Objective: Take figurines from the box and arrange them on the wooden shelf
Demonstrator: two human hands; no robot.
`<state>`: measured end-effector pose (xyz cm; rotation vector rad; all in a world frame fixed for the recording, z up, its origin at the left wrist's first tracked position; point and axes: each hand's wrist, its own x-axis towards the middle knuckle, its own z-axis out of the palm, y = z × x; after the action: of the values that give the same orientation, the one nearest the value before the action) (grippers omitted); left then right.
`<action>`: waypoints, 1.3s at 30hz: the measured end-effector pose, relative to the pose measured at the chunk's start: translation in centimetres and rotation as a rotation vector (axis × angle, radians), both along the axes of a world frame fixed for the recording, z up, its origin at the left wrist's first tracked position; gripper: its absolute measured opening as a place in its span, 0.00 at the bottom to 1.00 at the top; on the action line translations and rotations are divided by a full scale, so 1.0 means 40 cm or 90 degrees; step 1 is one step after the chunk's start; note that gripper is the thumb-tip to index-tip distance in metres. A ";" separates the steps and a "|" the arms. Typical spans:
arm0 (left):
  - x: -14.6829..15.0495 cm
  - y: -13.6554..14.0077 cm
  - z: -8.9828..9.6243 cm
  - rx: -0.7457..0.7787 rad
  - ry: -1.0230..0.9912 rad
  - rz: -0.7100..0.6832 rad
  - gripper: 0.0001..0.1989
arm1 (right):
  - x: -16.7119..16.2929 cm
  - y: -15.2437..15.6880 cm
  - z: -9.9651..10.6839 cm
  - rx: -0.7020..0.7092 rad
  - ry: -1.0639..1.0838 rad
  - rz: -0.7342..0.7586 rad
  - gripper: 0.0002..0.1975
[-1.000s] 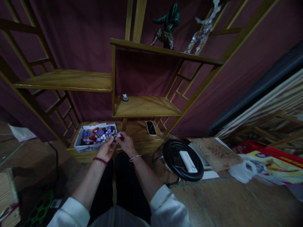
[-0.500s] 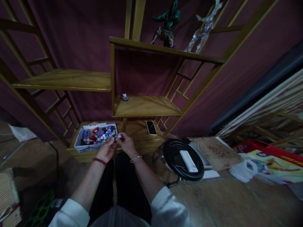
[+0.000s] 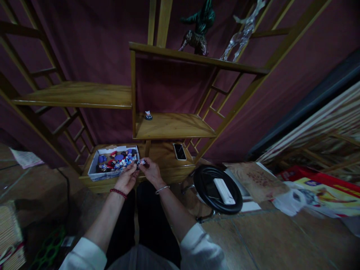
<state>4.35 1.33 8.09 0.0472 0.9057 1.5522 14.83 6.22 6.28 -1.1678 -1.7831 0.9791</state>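
Observation:
Between my two hands is a small figurine (image 3: 141,162), dark at its lower end and pale above, partly covered by fingers. My left hand (image 3: 127,178) is closed on its dark left side, a red bead bracelet at the wrist. My right hand (image 3: 151,172) pinches it from the right; a silver bangle circles that wrist. Just left of the hands, a shallow white box (image 3: 105,175) holds several small figurines (image 3: 119,161) in blue, red and purple. Another little figurine (image 3: 148,115) stands upright on a dark round base on the middle shelf.
A phone (image 3: 179,152) lies on the low wooden ledge (image 3: 157,152). Above are the middle shelf (image 3: 174,125), a left shelf (image 3: 78,94), and a top shelf bearing a green statue (image 3: 199,28) and a clear deer (image 3: 243,33). A black stool (image 3: 206,198) with a white object stands right.
The figurine and the right hand have shifted and turned very slightly, and more of the figurine's pale part shows. Both hands stay on it beside the box.

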 end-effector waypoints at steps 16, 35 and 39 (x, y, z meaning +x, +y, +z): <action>0.007 -0.009 0.017 -0.012 0.013 -0.013 0.11 | 0.011 -0.009 0.023 0.043 -0.005 0.002 0.09; 0.004 -0.010 0.007 0.035 0.026 -0.037 0.15 | 0.012 -0.001 0.018 0.026 -0.001 0.000 0.08; 0.004 -0.009 0.001 0.046 0.034 -0.046 0.17 | 0.013 0.000 0.018 0.015 0.002 0.001 0.09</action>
<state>4.50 0.96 8.12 0.1724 0.8809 1.5225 15.35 6.24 6.99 -1.1509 -1.7880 0.9581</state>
